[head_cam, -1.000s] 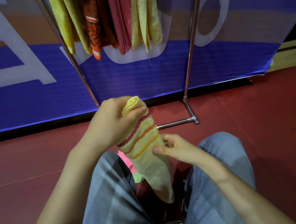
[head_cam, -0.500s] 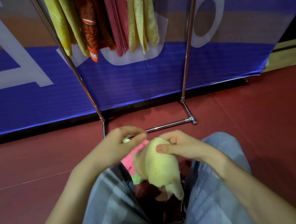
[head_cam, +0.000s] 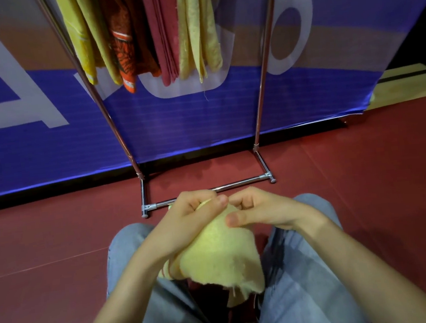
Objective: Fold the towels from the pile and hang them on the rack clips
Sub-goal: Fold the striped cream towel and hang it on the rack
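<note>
A pale yellow towel (head_cam: 219, 257) with red and orange stripes hangs over my lap between my knees. My left hand (head_cam: 186, 222) grips its upper edge with curled fingers. My right hand (head_cam: 258, 213) pinches the same edge just to the right, thumb on the cloth; the two hands almost touch. The chrome rack (head_cam: 260, 99) stands in front of me. Several folded towels (head_cam: 142, 32), yellow, orange and dark red, hang from its top. The clips are out of view, and the pile is hidden under the towel.
My knees in blue jeans (head_cam: 309, 282) frame the towel. The rack's foot bar (head_cam: 237, 185) lies on the red floor (head_cam: 365, 185) just beyond my hands. A blue and white banner (head_cam: 202, 115) closes off the space behind the rack.
My left hand dropped from holding the towel up high to lap height. Both hands came together on the towel's top edge, and the pink cloth below is now covered.
</note>
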Demonstrator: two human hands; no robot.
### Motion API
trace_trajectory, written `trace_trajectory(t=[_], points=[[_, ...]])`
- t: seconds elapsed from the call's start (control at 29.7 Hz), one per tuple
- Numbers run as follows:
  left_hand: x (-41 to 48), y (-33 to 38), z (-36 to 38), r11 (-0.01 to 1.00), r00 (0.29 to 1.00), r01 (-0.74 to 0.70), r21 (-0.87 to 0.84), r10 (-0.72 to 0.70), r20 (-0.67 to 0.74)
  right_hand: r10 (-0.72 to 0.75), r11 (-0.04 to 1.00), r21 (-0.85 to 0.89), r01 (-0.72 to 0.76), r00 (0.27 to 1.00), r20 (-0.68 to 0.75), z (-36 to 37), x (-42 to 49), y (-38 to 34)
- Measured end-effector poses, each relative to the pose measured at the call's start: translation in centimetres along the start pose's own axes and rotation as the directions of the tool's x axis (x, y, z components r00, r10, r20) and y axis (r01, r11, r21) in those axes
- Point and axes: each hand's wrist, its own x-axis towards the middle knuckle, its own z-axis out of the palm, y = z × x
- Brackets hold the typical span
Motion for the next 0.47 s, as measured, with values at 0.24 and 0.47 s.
trace_trajectory(t=[0.24,0.47], points=[[-0.3,0.4,-3.1,0.998,0.989,0.02,-0.056,-0.028,-0.144,0.182,0.98,-0.075,-0.184,0.982,-0.043,-0.9,-0.1,3.9],[-1.4,-2.4,-4.8,0.989,0.97,0.133,-0.063,-0.143,-0.197,0.068,0.997,-0.037,-0.072,0.992,-0.105,-3.0,-1.2,2.4]])
